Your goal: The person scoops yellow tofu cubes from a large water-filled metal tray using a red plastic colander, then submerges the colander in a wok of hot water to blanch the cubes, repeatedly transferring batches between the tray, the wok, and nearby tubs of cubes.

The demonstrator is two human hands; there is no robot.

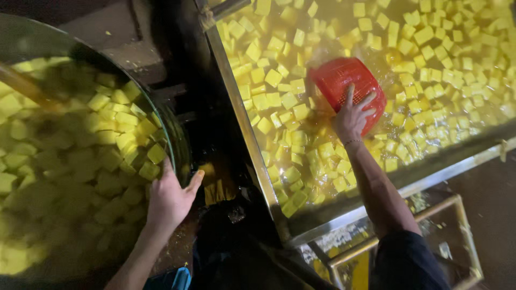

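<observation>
My right hand (pixel 352 115) grips the rim of a red perforated plastic basket (pixel 344 78), which is dipped into a large metal tank (pixel 252 139) full of yellow liquid and several floating yellow cubes (pixel 274 78). My left hand (pixel 169 198) rests on the rim of a big round metal vat (pixel 169 134) at the left, thumb spread out over the edge. That vat also holds several yellow cubes (pixel 115 115) in liquid, dimly lit.
A dark gap with wet, yellow-stained surfaces (pixel 217 185) separates the vat and the tank. A wooden stick (pixel 21 86) lies across the vat's far left. A metal frame (pixel 457 215) stands below the tank's near edge at the lower right.
</observation>
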